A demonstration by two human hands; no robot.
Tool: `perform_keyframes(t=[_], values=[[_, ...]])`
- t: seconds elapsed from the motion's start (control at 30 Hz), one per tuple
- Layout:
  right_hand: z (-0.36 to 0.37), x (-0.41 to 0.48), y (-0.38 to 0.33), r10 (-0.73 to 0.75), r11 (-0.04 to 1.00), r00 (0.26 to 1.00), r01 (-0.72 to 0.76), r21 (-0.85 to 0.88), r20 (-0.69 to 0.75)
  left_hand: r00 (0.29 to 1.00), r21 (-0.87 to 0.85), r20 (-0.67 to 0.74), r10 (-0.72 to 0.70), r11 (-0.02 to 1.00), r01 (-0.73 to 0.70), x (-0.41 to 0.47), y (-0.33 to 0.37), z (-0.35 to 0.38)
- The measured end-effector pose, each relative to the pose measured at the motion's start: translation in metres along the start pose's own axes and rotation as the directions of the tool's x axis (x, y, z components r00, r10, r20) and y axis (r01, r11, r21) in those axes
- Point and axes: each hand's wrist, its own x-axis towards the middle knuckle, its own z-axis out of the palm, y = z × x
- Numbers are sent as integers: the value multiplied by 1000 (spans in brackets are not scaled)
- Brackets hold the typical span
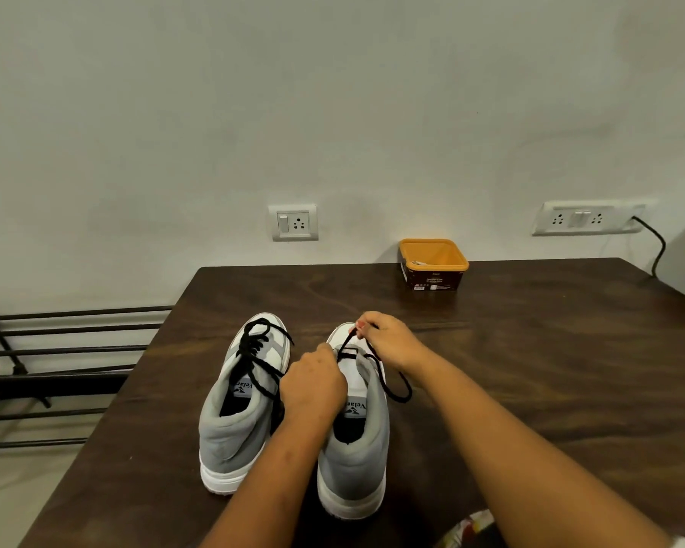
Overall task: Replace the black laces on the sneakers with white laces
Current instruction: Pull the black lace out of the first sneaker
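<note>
Two grey and white sneakers stand side by side on the dark wooden table [530, 369], toes pointing away from me. The left sneaker [240, 405] is still threaded with its black lace [260, 350]. On the right sneaker [354, 441] the black lace [388, 383] is mostly pulled out and trails off its right side. My right hand [388, 340] pinches this lace above the toe end. My left hand [313, 385] rests curled over the right sneaker's tongue area, its fingertips by the lowest eyelets; whether they hold the lace is hidden. No white laces are in view.
An orange-rimmed tub [432, 265] stands at the table's far edge by the wall. Wall sockets [295, 222] sit above, and a black cable [655, 247] hangs at the far right. A dark metal rack [56, 369] stands left of the table.
</note>
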Motion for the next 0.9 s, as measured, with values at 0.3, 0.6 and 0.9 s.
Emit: perform_keyframes(t=[0.3, 0.6, 0.9], values=[[-7, 0, -12, 196, 639, 978, -76, 766, -66, 1000, -1, 24, -11, 1000, 11, -1, -1, -2], [-15, -1, 21, 51, 901, 990, 10, -433, 129, 1000, -50, 11, -1, 999, 2, -1, -3, -5], [4, 5, 28, 109, 855, 991, -55, -516, 76, 989, -67, 25, 146, 987, -144, 9, -2, 6]])
